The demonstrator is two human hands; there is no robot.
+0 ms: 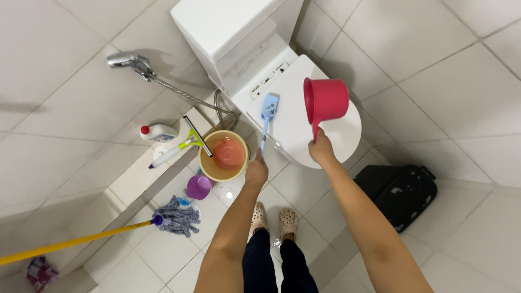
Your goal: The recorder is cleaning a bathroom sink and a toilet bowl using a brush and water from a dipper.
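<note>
From my feed, the left hand is clenched around the handle of a blue brush, its head resting on the closed white toilet lid. The right hand grips a pink dipper by its handle, tipped over the lid. Tan bucket sits just left.
</note>
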